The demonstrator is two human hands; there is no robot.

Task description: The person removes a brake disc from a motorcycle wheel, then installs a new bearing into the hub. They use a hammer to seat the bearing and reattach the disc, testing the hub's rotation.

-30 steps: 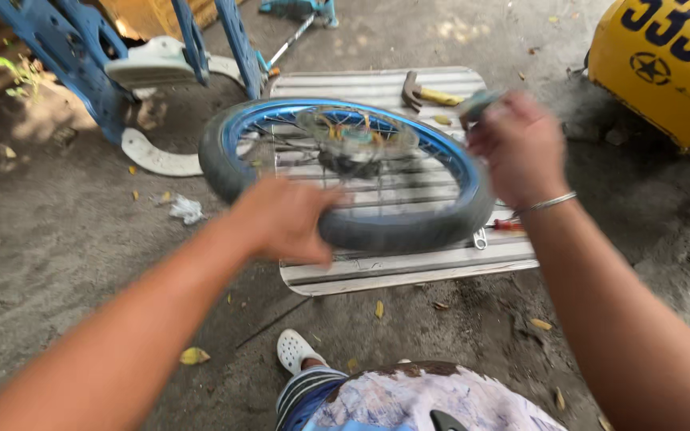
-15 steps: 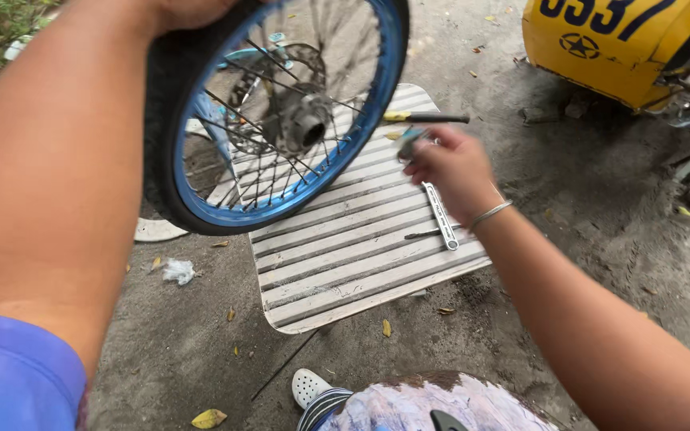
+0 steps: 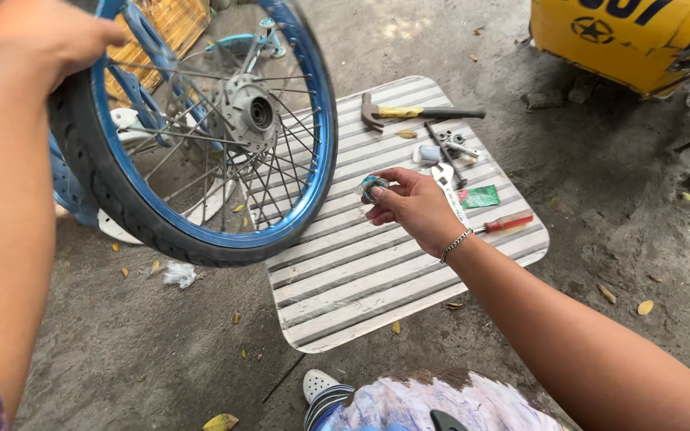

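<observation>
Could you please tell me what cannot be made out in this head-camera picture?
- Small round part in the right hand: fingers cover most of it.
- Left hand on the wheel: top edge cuts it off.
- Yellow vehicle: cropped by the frame.
- Small metal bits on the ribbed board: too small to tell.

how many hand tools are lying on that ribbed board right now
4 that I can tell: a hammer at the far edge, a dark rod-like tool below it, a wrench by the right hand, and a red-handled screwdriver near the right edge. The hand may hide more.
</observation>
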